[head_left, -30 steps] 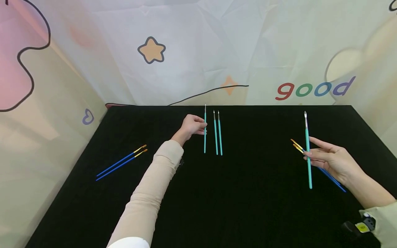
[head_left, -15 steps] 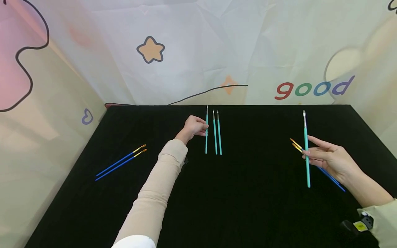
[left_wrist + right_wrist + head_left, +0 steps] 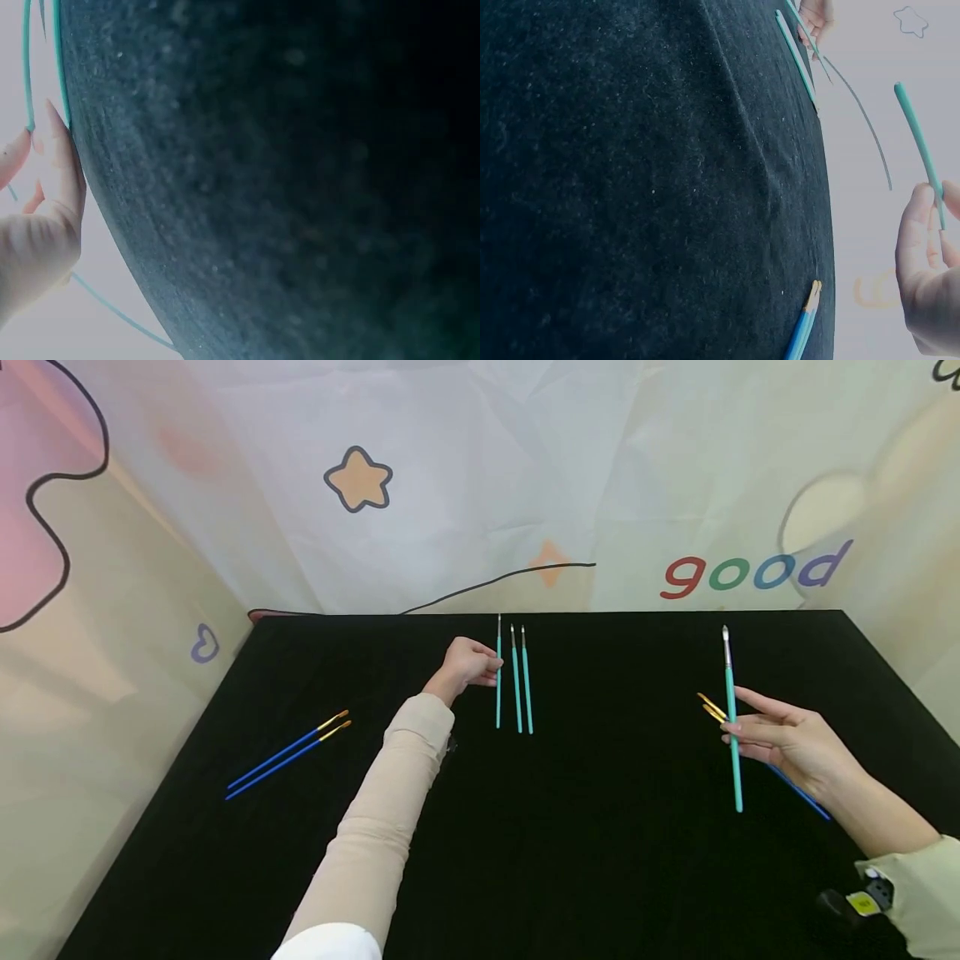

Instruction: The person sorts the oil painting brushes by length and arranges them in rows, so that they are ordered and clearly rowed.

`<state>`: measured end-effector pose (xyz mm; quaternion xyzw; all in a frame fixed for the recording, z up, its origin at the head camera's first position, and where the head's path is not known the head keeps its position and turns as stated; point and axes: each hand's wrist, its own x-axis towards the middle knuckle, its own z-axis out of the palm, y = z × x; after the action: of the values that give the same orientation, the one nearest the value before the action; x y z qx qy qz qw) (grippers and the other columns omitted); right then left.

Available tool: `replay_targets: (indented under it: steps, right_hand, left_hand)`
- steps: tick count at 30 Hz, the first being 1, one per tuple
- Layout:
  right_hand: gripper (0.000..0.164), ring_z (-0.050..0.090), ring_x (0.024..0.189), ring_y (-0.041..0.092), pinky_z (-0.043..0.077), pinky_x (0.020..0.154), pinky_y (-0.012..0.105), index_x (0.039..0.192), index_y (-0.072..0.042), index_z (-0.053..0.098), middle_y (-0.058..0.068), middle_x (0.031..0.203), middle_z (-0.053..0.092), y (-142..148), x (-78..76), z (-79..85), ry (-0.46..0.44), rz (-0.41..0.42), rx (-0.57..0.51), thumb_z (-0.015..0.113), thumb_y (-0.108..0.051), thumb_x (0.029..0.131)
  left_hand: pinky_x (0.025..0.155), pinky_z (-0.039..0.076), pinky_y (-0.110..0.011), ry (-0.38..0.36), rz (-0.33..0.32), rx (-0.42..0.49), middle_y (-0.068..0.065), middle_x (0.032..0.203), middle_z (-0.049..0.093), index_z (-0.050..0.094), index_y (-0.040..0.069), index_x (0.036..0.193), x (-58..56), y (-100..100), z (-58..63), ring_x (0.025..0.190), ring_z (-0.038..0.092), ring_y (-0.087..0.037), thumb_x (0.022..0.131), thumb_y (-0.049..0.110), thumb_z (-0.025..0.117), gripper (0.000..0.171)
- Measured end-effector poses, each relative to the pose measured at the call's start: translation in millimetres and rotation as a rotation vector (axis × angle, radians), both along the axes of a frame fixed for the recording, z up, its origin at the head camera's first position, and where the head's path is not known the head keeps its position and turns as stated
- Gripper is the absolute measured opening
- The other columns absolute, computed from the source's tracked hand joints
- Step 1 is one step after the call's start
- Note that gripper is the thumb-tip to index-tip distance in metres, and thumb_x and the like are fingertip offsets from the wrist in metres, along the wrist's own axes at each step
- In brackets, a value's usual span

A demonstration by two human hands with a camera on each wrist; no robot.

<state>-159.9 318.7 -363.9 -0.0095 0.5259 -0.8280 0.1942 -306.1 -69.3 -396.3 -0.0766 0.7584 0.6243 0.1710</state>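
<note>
In the head view my left hand (image 3: 467, 664) pinches a slim teal paintbrush (image 3: 498, 706) by the middle of its handle, bristles toward the back wall. Just right of it, two more teal paintbrushes (image 3: 517, 689) lie side by side on the black tabletop. My right hand (image 3: 798, 743) holds a thicker teal paintbrush (image 3: 736, 777) between thumb and fingers, with its pale tip toward the back. Under that hand lie blue paintbrushes (image 3: 798, 792) with gold ferrules, partly covered. The right wrist view shows the thick paintbrush (image 3: 916, 135) raised off the table.
Toward the left of the black table (image 3: 570, 860), two blue paintbrushes (image 3: 285, 750) lie slanted and nearly parallel. A printed cloth backdrop (image 3: 465, 485) rises behind the table's far edge and along both sides.
My left hand has shifted slightly right, bringing its paintbrush closer to the two teal ones. The right hand with its paintbrush has drifted a little left. The head view has turned slightly.
</note>
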Motion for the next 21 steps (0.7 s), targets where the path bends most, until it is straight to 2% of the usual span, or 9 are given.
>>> replay_targets:
  steps: [7,21]
  right_hand:
    - [0.04,0.066,0.085,0.021,0.054,0.072,0.03,0.108,-0.021,0.067,0.009,0.089,0.068,-8.9,-4.1,1.1,-0.001,0.008,0.024,0.044,0.007,0.092]
    - [0.034,0.066,0.083,0.019,0.053,0.072,0.028,0.108,-0.024,0.065,0.006,0.086,0.066,-36.7,-13.3,8.8,0.049,-0.012,0.118,0.054,0.002,0.089]
  left_hand:
    - [0.058,0.054,-0.025,-0.028,0.01,-0.038,-0.01,0.076,0.059,0.064,-0.011,0.097,-0.9,3.7,1.4,0.055,0.057,-0.014,0.085,-0.001,0.061,0.016]
    - [0.054,0.054,-0.025,-0.053,0.098,-0.129,-0.012,0.077,0.061,0.065,-0.009,0.09,-9.2,8.9,-7.1,0.049,0.057,-0.012,0.079,-0.004,0.067,0.012]
